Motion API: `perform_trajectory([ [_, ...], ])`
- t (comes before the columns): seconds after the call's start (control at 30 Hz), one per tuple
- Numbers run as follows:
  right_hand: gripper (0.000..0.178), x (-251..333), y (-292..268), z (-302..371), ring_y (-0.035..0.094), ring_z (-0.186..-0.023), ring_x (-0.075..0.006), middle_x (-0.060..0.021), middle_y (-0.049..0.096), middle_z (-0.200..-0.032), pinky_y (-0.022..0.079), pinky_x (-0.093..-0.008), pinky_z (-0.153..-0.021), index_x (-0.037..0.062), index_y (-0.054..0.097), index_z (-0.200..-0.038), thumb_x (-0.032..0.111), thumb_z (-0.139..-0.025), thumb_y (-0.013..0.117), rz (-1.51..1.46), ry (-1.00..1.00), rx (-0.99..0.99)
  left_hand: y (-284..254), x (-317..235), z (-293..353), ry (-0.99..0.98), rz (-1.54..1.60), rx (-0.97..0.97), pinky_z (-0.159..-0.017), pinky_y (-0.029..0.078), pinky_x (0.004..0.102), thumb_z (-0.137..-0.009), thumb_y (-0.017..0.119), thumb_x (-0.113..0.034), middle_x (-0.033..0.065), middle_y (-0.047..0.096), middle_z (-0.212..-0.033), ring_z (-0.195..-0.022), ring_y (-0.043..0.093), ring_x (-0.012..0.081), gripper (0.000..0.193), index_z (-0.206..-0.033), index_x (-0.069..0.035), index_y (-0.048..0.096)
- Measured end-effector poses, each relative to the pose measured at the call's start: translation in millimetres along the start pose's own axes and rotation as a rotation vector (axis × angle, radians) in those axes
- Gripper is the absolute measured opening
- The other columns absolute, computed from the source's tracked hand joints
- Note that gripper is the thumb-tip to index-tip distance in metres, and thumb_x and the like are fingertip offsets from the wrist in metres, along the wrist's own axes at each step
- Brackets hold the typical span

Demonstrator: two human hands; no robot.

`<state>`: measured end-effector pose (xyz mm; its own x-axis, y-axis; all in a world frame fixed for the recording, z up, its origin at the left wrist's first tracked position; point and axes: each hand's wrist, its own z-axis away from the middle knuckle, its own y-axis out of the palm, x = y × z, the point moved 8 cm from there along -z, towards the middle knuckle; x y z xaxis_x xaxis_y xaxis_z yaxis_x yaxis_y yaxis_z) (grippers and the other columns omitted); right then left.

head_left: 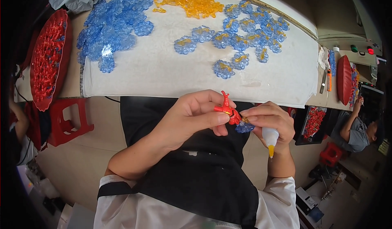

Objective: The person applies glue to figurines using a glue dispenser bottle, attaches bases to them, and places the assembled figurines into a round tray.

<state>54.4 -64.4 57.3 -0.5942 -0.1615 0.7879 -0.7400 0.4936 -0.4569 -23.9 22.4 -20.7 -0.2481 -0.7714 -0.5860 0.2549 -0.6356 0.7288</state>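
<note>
Between the thumb and fingers of my left hand (pixel 196 112) is a small red plastic figure (pixel 231 114) with a thin ridged part sticking up. My right hand (pixel 273 123) pinches a small blue and amber translucent piece (pixel 245 126) against or right beside the figure's lower right side; whether the two are joined I cannot tell. Tucked in the same right hand is a white glue bottle (pixel 270 137), its yellow nozzle pointing down. Both hands are above my black apron, just off the table's near edge.
On the white-covered table (pixel 163 74) lie a pile of blue flower-shaped pieces (pixel 116 21), a heap of amber pieces (pixel 188 1) and several blue flowers with amber parts (pixel 241 41). A red tray (pixel 51 57) of red pieces stands left. Another person (pixel 353 127) sits at right.
</note>
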Motion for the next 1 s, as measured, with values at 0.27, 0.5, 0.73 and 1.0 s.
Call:
perform_trajectory([
  [0.27,0.024,11,-1,-6,0.056,-0.059,-0.0192,-0.0129,0.060,-0.081,0.044,-0.0240,-0.048,-0.0008,0.061,-0.079,0.000,-0.056,0.068,0.148,-0.057,0.070,1,1,-1,-0.028,-0.021,0.005,-0.057,0.047,0.0208,-0.080,0.055,-0.007,0.0076,0.059,-0.074,-0.059,0.058,0.0108,0.022,-0.098,0.003,0.051],
  [0.5,0.024,14,1,-11,0.057,-0.061,-0.0197,-0.0122,0.060,-0.080,0.045,-0.0251,-0.049,-0.0017,0.061,-0.079,0.000,-0.056,0.066,0.159,-0.041,0.138,-1,8,-3,-0.092,0.018,-0.006,-0.056,0.048,0.0206,-0.080,0.055,-0.008,0.0069,0.059,-0.074,-0.058,0.057,0.0107,0.022,-0.099,0.002,0.051],
  [0.73,0.026,13,7,-19,0.057,-0.065,-0.0230,-0.0129,0.058,-0.080,0.047,-0.0278,-0.053,-0.0040,0.058,-0.082,-0.001,-0.055,0.058,0.201,-0.002,0.314,-5,9,-4,-0.097,-0.005,-0.053,-0.054,0.049,0.0208,-0.079,0.056,-0.008,0.0074,0.060,-0.075,-0.057,0.059,0.0108,0.020,-0.097,0.001,0.053],
  [1.0,0.027,15,9,-24,0.056,-0.064,-0.0222,-0.0119,0.057,-0.080,0.046,-0.0277,-0.054,-0.0043,0.058,-0.081,0.000,-0.054,0.056,0.179,0.010,0.407,-4,9,-7,-0.182,-0.013,-0.004,-0.054,0.050,0.0198,-0.079,0.057,-0.010,0.0082,0.060,-0.078,-0.057,0.059,0.0115,0.022,-0.097,0.001,0.053],
])
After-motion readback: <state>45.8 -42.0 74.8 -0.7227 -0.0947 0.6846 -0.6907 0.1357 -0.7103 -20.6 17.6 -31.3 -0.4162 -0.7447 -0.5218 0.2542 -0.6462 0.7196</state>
